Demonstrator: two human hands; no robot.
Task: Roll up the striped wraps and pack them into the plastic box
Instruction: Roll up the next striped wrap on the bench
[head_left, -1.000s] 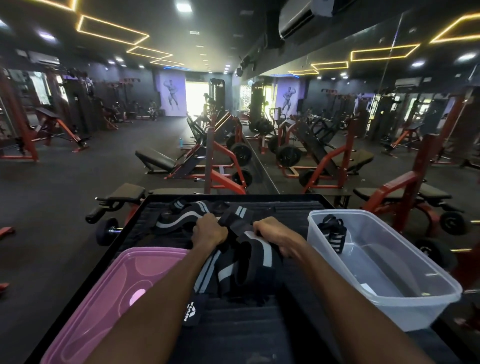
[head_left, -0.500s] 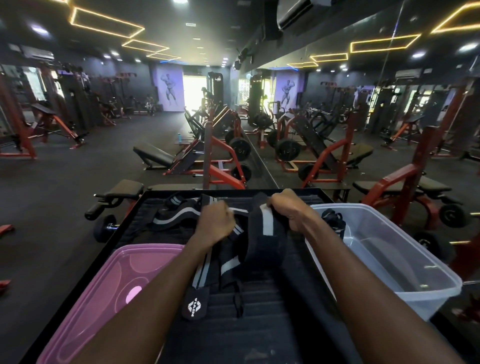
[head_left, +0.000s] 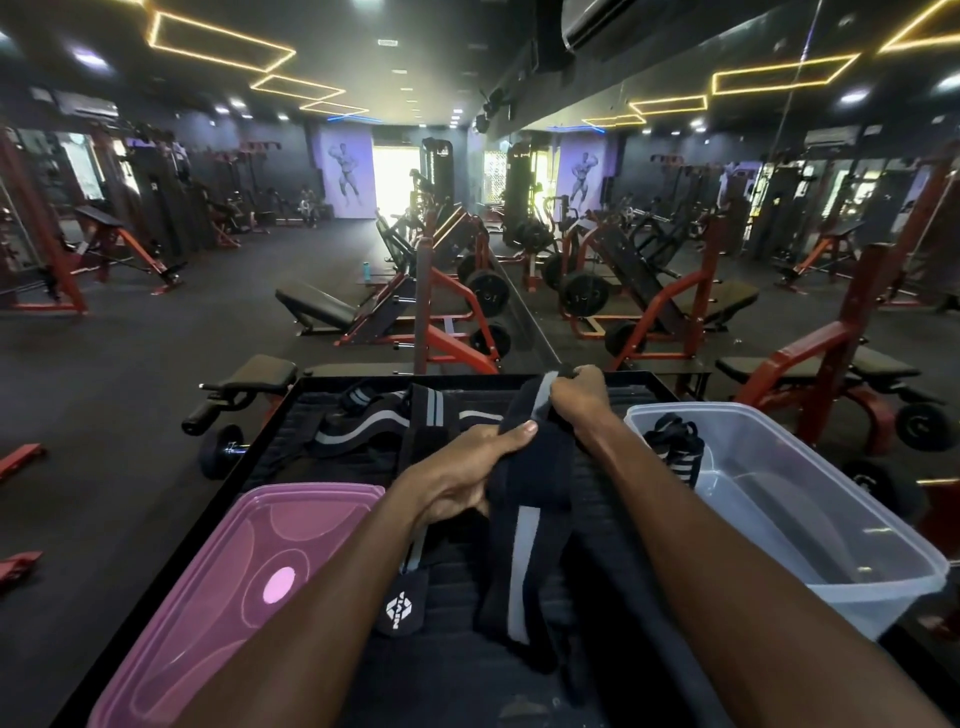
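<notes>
Now straightening one black grey-striped fabric wrap (head_left: 530, 499): right hand (head_left: 582, 397) pinching its far end, left hand (head_left: 462, 478) gripping mid-length. Next, probably rolling tight, then into clear plastic box (head_left: 831, 540).

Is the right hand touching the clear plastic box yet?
Apart. The head view shows the right hand pinching the top end of the black grey-striped wrap, with dark tray surface between it and the clear plastic box.

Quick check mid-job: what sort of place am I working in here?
Almost certainly a gym: red-framed weight benches, plate-loaded machines and a dumbbell fill the floor beyond the black table.
</notes>
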